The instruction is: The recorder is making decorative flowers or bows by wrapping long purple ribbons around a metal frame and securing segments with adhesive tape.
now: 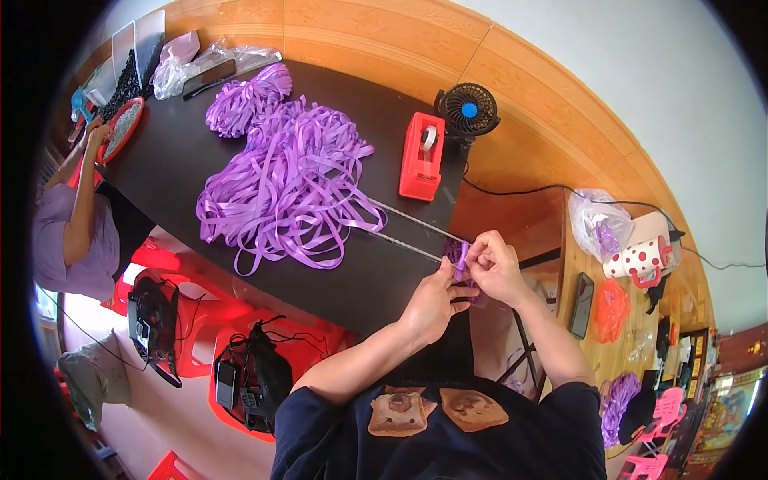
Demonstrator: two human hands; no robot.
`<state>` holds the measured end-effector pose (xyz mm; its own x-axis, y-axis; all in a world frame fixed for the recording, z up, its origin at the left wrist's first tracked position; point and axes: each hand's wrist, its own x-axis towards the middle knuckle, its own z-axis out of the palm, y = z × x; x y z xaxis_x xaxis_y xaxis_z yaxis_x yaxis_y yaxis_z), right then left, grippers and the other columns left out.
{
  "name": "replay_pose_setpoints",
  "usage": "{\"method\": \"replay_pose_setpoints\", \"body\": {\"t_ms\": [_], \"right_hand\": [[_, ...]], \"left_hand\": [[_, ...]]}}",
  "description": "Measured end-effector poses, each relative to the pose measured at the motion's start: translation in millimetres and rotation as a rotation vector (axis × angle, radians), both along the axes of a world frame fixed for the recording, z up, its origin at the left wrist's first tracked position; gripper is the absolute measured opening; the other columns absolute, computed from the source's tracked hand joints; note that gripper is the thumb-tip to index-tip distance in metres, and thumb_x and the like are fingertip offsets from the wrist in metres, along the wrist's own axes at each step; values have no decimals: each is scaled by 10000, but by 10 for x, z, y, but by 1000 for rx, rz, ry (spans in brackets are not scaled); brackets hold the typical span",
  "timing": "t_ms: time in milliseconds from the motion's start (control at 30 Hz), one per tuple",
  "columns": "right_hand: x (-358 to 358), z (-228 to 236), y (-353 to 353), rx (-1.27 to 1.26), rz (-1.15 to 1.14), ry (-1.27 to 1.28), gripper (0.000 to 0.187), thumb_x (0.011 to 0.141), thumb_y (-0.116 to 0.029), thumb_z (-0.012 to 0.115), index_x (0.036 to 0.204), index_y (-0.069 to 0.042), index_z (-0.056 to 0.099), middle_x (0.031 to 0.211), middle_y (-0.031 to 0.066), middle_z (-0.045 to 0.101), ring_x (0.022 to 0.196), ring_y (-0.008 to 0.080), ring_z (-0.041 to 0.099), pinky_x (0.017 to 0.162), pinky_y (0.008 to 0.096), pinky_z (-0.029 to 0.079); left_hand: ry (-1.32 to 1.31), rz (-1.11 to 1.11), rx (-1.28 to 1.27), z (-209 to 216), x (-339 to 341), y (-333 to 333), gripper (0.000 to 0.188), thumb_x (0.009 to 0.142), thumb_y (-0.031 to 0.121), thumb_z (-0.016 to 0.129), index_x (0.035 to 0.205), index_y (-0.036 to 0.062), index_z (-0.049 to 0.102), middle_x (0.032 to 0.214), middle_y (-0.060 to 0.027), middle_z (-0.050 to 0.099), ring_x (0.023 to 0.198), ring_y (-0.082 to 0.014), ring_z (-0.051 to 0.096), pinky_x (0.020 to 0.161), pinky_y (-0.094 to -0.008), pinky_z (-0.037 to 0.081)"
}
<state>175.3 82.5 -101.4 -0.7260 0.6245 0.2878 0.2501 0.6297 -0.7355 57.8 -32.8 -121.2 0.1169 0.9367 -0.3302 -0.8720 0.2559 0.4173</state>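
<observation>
Both my hands meet at the right end of a dark table. My left hand pinches the lower part of a purple ribbon piece, and my right hand pinches it from above. Two ribbon strands stretch from my fingers back to a big loose heap of purple ribbon in the middle of the table. A smaller purple ribbon bundle lies beyond the heap.
A red tape dispenser and a small black fan stand near the table's right end. Another person sits at the left with a red tray. Red stools with black gear lie below. A wooden side table holds a phone.
</observation>
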Motion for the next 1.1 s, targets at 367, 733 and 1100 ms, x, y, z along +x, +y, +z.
{"method": "replay_pose_setpoints", "body": {"t_ms": [367, 733, 1100], "right_hand": [[1, -101, -25, 211, -105, -58, 217, 771, 105, 579, 865, -48, 457, 558, 17, 461, 443, 43, 407, 422, 229, 323], [50, -131, -27, -85, -140, 65, 236, 767, 117, 580, 868, -42, 438, 595, 9, 506, 495, 28, 473, 433, 210, 341], [169, -35, 189, -73, -180, 118, 98, 795, 39, 591, 811, -36, 530, 659, -11, 540, 563, 45, 521, 486, 221, 404]], "left_hand": [[7, -7, 22, -24, 1, 20, 459, 985, 499, 327, 1144, 98, 486, 1116, -34, 519, 1002, -203, 513, 834, -350, 370], [60, -6, 2, -48, 23, 18, 432, 990, 477, 337, 1137, 101, 492, 1116, -38, 516, 1033, -209, 506, 843, -365, 368], [48, 121, -158, -5, 201, 47, 335, 993, 392, 370, 1187, 140, 477, 1146, -52, 535, 1032, -236, 521, 863, -373, 358]]}}
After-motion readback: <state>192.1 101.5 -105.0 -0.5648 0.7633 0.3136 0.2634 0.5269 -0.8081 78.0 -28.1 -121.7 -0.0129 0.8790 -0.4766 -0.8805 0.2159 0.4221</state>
